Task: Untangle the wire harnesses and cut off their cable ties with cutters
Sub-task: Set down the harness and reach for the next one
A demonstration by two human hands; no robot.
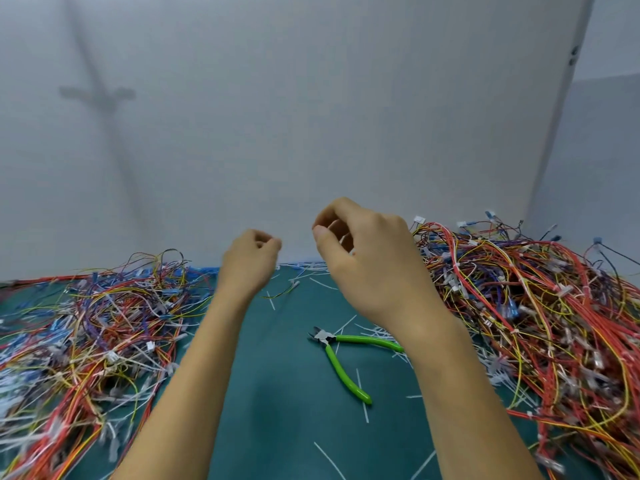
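Both hands are raised above the green cutting mat [277, 403], well clear of the tool.

The left hand [251, 259] is seen from the back. Its fingers are curled inward and the thumb tip lies against the forefinger. It cannot be told whether anything is pinched there.

The right hand [367, 261] is higher and just beside the left, without touching it. Its fingers are curled into a loose hook, with the thumb close under the forefinger. A pale sliver shows inside the curl; it is too small to identify, so what the hand holds cannot be told.

The cutters [337, 363], with bright green handles, lie flat on the mat below the right forearm. Their handles are spread apart and the head points to the left. Neither hand touches them.

One tangled pile of wire harnesses [90, 327] covers the left side of the mat, in red, yellow, blue and purple. A larger, mostly red pile [540, 306] fills the right side and rises against the white backdrop [311, 116].

Cut white cable ties [364, 408] lie scattered on the mat around the cutters and along the far edge. One short loose wire [278, 293] lies on the mat between the hands.
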